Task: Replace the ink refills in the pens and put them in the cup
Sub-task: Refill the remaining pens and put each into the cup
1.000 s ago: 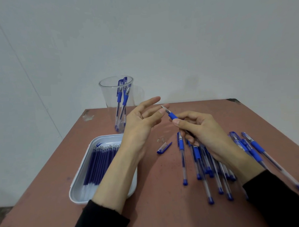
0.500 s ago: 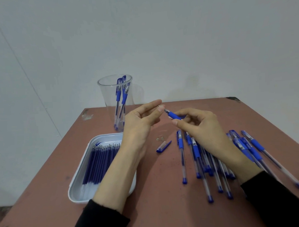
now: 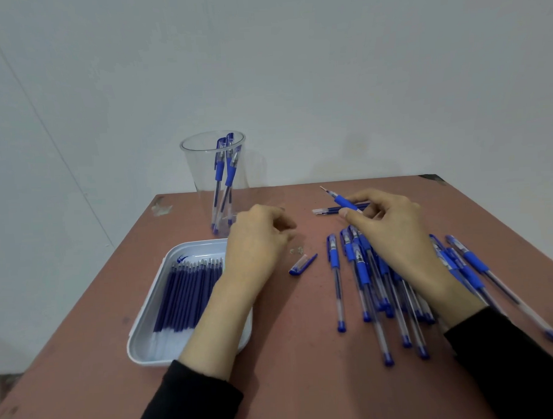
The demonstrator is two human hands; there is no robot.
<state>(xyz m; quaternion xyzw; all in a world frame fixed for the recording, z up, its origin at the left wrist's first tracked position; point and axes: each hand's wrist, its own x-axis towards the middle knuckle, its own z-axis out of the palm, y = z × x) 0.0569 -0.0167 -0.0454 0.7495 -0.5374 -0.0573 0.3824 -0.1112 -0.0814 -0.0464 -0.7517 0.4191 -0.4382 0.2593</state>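
Brown table (image 3: 308,382) set against white wall (image 3: 326,80); right of the cup (image 3: 200,171), a pen (image 3: 343,202) is pinched by the right hand (image 3: 393,229); grip of left hand (image 3: 254,245) unclear

I have one head view, looking forward and down over the surface (image 3: 276,383) from close above, facing the wall (image 3: 294,66).

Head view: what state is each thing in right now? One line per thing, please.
Clear cup: upright, holding capped pens.
White tray: holding a row of blue refills.
Right hand: grips an uncapped pen, tip pointing away.
Left hand: curled near the tray's corner; any contents hidden.
Loose cap: lying on the table.
Single refill: lying beyond the right hand.
Pen pile: capped, lying flat.
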